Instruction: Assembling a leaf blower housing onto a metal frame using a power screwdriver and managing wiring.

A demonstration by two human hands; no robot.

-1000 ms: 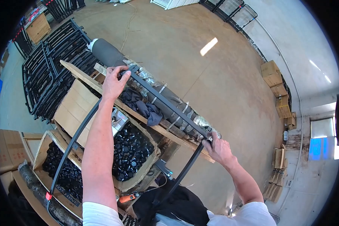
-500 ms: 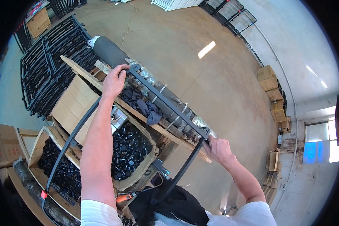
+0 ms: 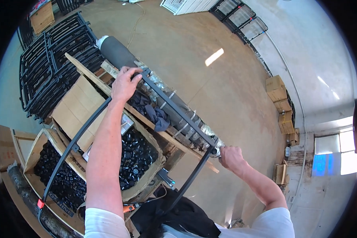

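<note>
A dark metal tube frame [image 3: 178, 112] with curved side bars stretches across in front of me. My left hand [image 3: 125, 84] is closed round its upper left corner. At the lower right corner, my right hand [image 3: 231, 157] has its fingers curled together beside a small round dark tube end or cap [image 3: 214, 151]. What those fingers hold, if anything, is hidden. Below my left forearm, an open carton [image 3: 156, 166] contains many small black plastic caps. Another wooden-sided box [image 3: 31, 148] of small black parts stands to the left.
A long grey wrapped roll [image 3: 117, 51] and a wooden plank [image 3: 174, 142] lie beyond the boxes, with a dark cloth [image 3: 156, 117] between them. Black metal frames [image 3: 53, 59] are stacked at far left. An orange-handled tool [image 3: 129, 207] lies near me. Cardboard boxes [image 3: 276, 88] line the right wall.
My right hand has shifted slightly right, off the frame's corner, leaving the round dark end in sight. My left hand keeps its hold, and the view has turned slightly.
</note>
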